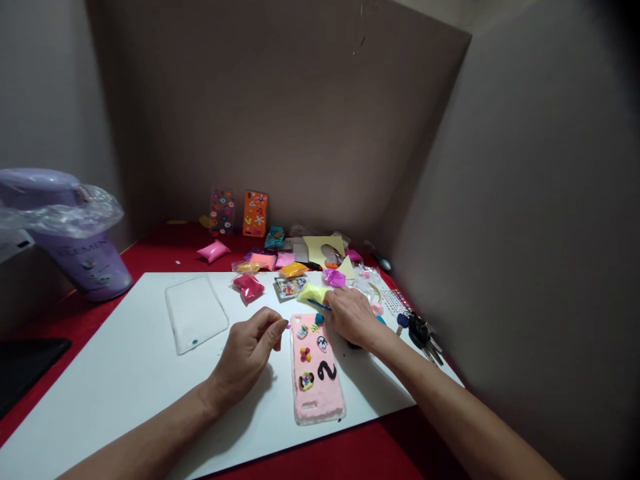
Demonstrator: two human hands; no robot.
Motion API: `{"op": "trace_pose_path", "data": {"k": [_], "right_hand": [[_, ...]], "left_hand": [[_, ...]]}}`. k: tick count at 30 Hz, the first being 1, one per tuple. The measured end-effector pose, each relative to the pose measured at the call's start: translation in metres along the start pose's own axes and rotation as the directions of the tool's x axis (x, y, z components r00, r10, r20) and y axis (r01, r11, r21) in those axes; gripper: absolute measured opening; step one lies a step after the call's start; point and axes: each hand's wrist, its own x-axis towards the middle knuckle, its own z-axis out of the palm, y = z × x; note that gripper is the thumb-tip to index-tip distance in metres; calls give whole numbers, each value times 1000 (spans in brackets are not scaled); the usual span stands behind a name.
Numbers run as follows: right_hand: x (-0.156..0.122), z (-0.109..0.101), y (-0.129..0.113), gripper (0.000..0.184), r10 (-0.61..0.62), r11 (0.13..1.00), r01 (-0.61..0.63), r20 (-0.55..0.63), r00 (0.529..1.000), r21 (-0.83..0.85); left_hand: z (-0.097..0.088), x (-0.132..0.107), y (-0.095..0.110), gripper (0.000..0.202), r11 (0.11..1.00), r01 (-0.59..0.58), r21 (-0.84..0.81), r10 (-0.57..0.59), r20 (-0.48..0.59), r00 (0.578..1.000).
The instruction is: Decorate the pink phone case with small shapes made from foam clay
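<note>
A phone case point(320, 397) covered in pale pink clay lies upright before me on the white board. It bears small decorations: a black squiggle point(327, 371), a red and yellow flower point(305, 354), a ring-shaped piece point(307, 381) and a teal lump point(319, 319) at its top edge. My left hand point(253, 347) hovers left of the case, thumb and fingers pinched; a tiny purple speck shows at the fingertips. Beyond the case's top right corner, my right hand point(350, 312) is closed around a thin blue stick point(319, 305), beside a pale yellow clay packet point(313, 292).
A clear phone case point(195, 313) lies at left on the white board point(125, 373). Several clay packets, like a red one point(249, 288), sit along the back. Keys point(424, 337) lie at right. Two decorated cases, one orange point(255, 213), lean on the wall. A purple container point(85, 260) stands left.
</note>
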Motion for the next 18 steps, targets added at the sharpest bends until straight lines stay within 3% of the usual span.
{"op": "trace_pose_path", "data": {"k": [6, 11, 14, 16, 18], "right_hand": [[10, -5, 12, 15, -20, 995, 19, 9, 1000, 94], [10, -25, 25, 12, -3, 974, 25, -94, 996, 227], [-2, -40, 28, 8, 66, 949, -6, -180, 982, 316], [-15, -49, 26, 16, 135, 925, -32, -248, 959, 379], [-31, -54, 22, 23, 232, 851, -15, -349, 908, 524]], "left_hand": [[0, 1, 0, 28, 1000, 21, 0, -21, -3, 1000], [0, 1, 1, 28, 1000, 20, 8, -20, -6, 1000], [0, 1, 1, 27, 999, 32, 19, -32, -14, 999], [1, 1, 0, 27, 999, 39, 23, -39, -12, 999], [1, 1, -1, 27, 999, 43, 24, -43, -7, 999]]}}
